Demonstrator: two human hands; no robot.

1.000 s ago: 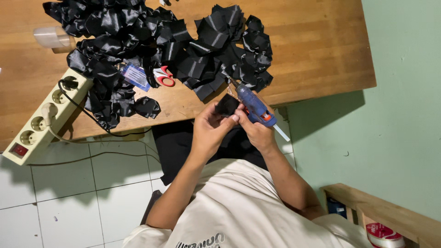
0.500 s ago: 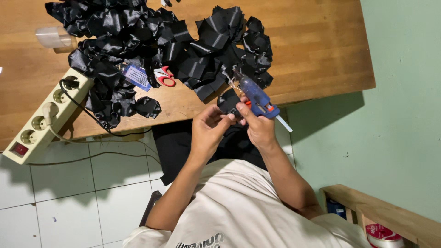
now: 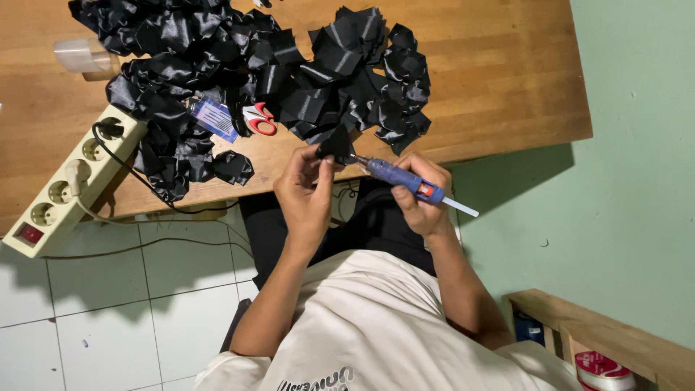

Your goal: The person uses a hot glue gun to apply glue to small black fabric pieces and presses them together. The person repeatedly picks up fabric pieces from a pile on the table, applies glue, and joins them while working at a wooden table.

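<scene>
My left hand (image 3: pixel 308 195) pinches a small folded piece of black satin fabric (image 3: pixel 334 145) just off the near edge of the wooden table (image 3: pixel 507 80). My right hand (image 3: pixel 423 199) grips a blue glue gun (image 3: pixel 398 176) with a clear glue stick poking out of its back. The gun's nozzle touches the black piece. A large heap of black satin pieces (image 3: pixel 246 65) covers the table right above my hands.
Red-handled scissors (image 3: pixel 259 118) and a small blue packet (image 3: pixel 215 119) lie among the fabric. A cream power strip (image 3: pixel 69 185) with a black cord overhangs the table's left edge. A clear tape roll (image 3: pixel 83 56) sits far left. A wooden shelf (image 3: pixel 601 340) stands bottom right by the green wall.
Both hands moved slightly up and left toward the table edge; the glue gun tilted flatter, and its nozzle now meets the black piece in my left hand.
</scene>
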